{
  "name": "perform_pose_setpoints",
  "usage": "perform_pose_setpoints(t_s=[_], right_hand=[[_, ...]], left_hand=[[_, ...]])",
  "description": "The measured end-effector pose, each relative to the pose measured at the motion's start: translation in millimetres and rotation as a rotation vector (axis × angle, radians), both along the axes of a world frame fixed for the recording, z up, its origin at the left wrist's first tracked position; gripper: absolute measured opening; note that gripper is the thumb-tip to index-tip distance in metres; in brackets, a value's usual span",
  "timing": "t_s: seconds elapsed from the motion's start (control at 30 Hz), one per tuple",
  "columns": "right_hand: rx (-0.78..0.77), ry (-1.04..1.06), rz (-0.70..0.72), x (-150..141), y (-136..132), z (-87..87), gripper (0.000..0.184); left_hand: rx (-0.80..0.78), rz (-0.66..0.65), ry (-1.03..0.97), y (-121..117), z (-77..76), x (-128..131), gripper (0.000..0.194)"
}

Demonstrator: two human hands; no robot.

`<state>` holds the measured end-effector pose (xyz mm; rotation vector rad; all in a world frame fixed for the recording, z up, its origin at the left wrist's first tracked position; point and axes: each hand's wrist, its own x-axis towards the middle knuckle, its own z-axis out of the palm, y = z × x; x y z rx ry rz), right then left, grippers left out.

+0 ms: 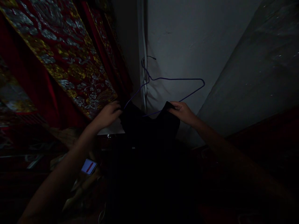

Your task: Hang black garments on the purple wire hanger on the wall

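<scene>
A black garment (151,137) hangs down between my two hands, its lower part lost in the dark. The purple wire hanger (177,79) is partly inside it: the left end goes under the cloth, while the right corner sticks out bare above the neckline. My left hand (109,114) is closed at the garment's left shoulder, next to the hanger's left arm. With fingers and thumb, my right hand (183,112) pinches the right shoulder edge, just below the hanger's lower right bar. The hanger's hook is up by a pale pipe or cable.
A red cloth with gold and silver embroidery (77,62) hangs at the left. Behind the hanger stands a pale wall (182,40) with a vertical pipe or cable (144,34). A lit phone (89,166) lies low on the left among dim clutter. Translucent sheeting (261,62) covers the right side.
</scene>
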<state>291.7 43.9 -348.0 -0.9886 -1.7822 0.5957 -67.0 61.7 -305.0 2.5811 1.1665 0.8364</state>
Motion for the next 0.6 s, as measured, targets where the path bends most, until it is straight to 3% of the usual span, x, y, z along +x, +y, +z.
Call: perform_pose_setpoints(t_s=[0.1,0.2,0.33,0.4,0.5,0.6], right_hand=[[-0.008,-0.007,0.026,-12.5,-8.8,-2.3,0.027],[0.082,-0.021,-0.046,-15.7,-12.5,-3.0,0.028],[0.389,0.087,-0.463,14.0,-1.3,7.3,0.044],[0.444,0.110,-0.606,38.3,10.0,17.6,0.048],[0.271,0.086,-0.610,70.5,23.2,37.2,0.025],[-0.036,0.147,-0.398,81.8,21.0,56.4,0.021]], left_hand=[[-0.002,-0.129,-0.297,11.6,10.0,30.9,0.020],[0.063,-0.095,-0.384,14.5,13.2,47.8,0.032],[0.160,0.034,-0.202,13.4,23.1,42.5,0.031],[0.228,0.038,-0.115,14.1,30.2,36.4,0.029],[0.344,0.065,-0.049,18.8,36.4,27.9,0.026],[0.340,0.150,-0.102,25.6,32.8,19.5,0.027]])
